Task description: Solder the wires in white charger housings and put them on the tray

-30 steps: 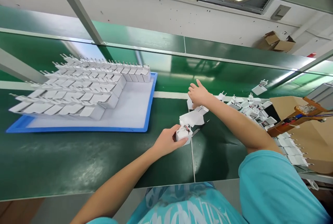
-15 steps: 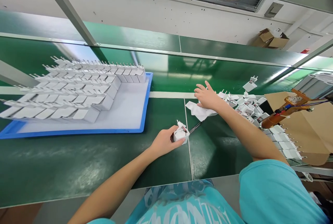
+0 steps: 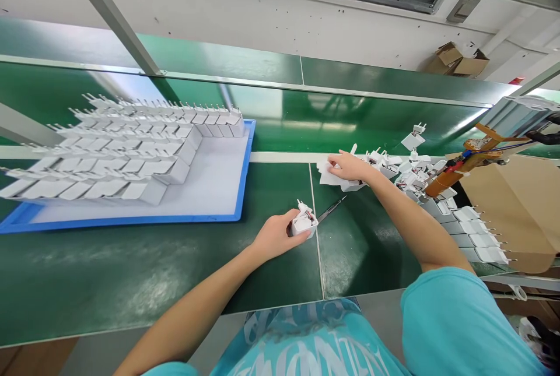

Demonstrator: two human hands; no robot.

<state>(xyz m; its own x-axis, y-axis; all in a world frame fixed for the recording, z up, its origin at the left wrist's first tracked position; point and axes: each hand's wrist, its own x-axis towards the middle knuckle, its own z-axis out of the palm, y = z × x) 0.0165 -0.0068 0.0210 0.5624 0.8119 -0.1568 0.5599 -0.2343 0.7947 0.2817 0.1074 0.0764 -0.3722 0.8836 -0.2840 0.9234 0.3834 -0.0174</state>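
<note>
My left hand [image 3: 276,237] grips an open white power adapter case [image 3: 305,225] just above the green bench. A white plug piece [image 3: 305,210] with pins and small wires sits tilted in its mouth. Beside the case lie dark tweezers [image 3: 333,208], their near end close to it. Farther off on the right, my right hand [image 3: 349,165] has its fingers curled down on white paper [image 3: 329,176], pinching it. The palm side and the thumb are partly hidden. Behind its wrist is a heap of loose white plug adapters [image 3: 413,175].
A blue-rimmed tray [image 3: 240,189] with rows of white adapters stands on the left. An orange-brown tool on an arm [image 3: 450,176] hangs over the heap at right. Stacked adapters [image 3: 476,235] and a cardboard box [image 3: 520,201] lie below it.
My right hand has gone from spread fingers above the paper to curled fingers on it, and the paper has shifted. My left hand keeps its hold on the case.
</note>
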